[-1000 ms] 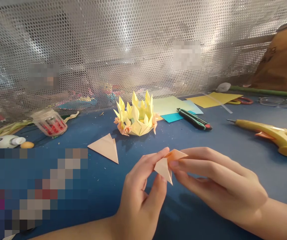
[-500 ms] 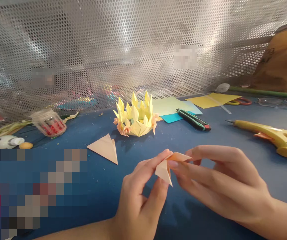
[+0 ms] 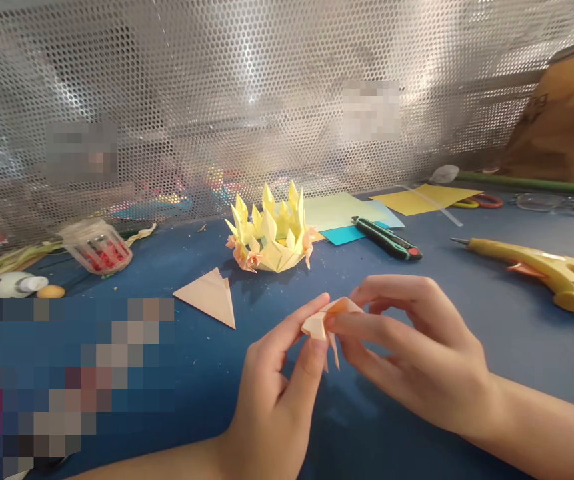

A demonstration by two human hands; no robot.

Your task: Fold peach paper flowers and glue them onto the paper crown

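Note:
Between my two hands, above the blue table, is a small folded piece of peach paper (image 3: 315, 326) with several flaps pointing outward. My left hand (image 3: 281, 380) pinches its left side between thumb and fingers. My right hand (image 3: 421, 347) grips it from the right, its thumb and fingertips on the inner flaps; part of the paper is hidden behind these fingers. On the table to the left lies a flat folded peach paper triangle (image 3: 211, 298). Beyond my hands stands a yellow folded-paper crown (image 3: 279, 255) with peach paper flowers at its base.
A green utility knife (image 3: 387, 238) rests by blue, pale green and yellow paper sheets (image 3: 424, 199). At the right lies a yellow glue gun (image 3: 531, 260), nozzle pointing left. A plastic jar (image 3: 97, 247) with red bits tilts at the left. Perforated metal mesh (image 3: 267, 120) closes off the back.
My right hand has moved left and its fingers have curled in further. The peach paper has turned, with its flaps now pointing more downward. My left hand has barely moved.

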